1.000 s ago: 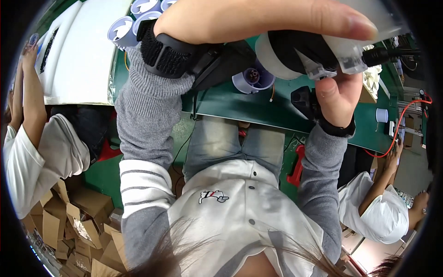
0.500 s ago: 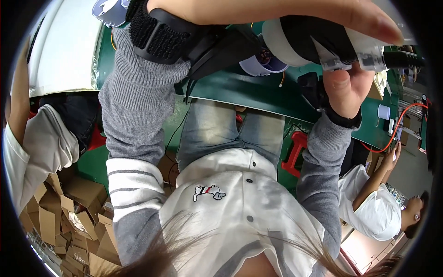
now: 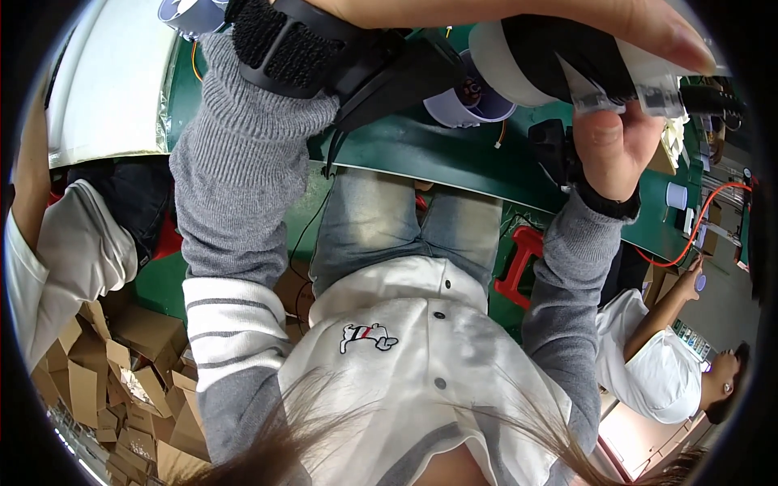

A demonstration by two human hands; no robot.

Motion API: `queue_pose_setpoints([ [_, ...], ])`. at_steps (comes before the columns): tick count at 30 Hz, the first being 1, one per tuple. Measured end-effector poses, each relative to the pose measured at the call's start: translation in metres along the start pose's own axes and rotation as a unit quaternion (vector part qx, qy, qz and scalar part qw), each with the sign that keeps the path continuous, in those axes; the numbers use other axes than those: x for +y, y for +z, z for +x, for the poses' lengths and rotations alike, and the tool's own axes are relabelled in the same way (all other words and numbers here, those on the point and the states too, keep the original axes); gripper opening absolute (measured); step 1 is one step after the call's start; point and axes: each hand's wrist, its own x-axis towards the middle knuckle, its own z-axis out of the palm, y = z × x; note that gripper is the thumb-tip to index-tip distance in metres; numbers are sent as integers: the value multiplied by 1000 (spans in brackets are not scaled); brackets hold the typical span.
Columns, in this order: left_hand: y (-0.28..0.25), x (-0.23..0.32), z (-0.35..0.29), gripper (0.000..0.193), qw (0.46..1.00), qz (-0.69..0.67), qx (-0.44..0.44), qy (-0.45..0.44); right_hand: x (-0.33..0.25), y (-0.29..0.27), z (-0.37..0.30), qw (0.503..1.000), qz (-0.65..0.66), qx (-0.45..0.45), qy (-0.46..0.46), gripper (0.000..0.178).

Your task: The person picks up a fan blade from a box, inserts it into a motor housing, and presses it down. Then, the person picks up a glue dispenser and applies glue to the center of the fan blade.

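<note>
Close to the view, at the top right, is a rounded white-and-black device (image 3: 527, 61) with clear plastic pieces and a black ribbed cable end. My left hand (image 3: 583, 24) reaches across the top, a long digit lying along the device's upper side; its other fingers are cut off or hidden. My right hand (image 3: 612, 150) is at the clear plastic (image 3: 596, 99) from below, thumb up against it and fingers mostly hidden behind. Both wrists wear black straps with black mounts. A pale lilac cup-shaped housing (image 3: 470, 105) with a dark round part inside sits on the table behind the device.
The green table (image 3: 405, 154) crosses ahead of my lap. Another lilac housing (image 3: 190, 16) is at the far left, near a white plastic-wrapped surface (image 3: 113, 89). A red stool (image 3: 519, 263) stands below. Cardboard boxes (image 3: 121, 364) lie lower left. Co-workers sit on both sides.
The device and both my hands have shifted slightly to the right in view. At right, the co-worker's hand has moved, and a small round lilac thing now shows in it.
</note>
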Motion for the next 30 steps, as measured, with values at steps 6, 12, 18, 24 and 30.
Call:
queue_pose_setpoints([
  [6,-3,-5,1,59,1000,10,-9,8,2,0,3,1000,6,-9,-19,87],
  [12,-4,-7,4,58,999,21,-19,15,4,4,1,999,29,7,-27,90],
  [18,-6,-9,6,58,999,31,-27,23,4,7,2,996,83,14,-23,91],
  [24,-6,-10,9,58,998,43,-36,30,4,0,1,999,49,0,-2,90],
  [30,-7,-8,13,58,997,56,-45,37,5,6,4,998,62,5,-32,89],
])
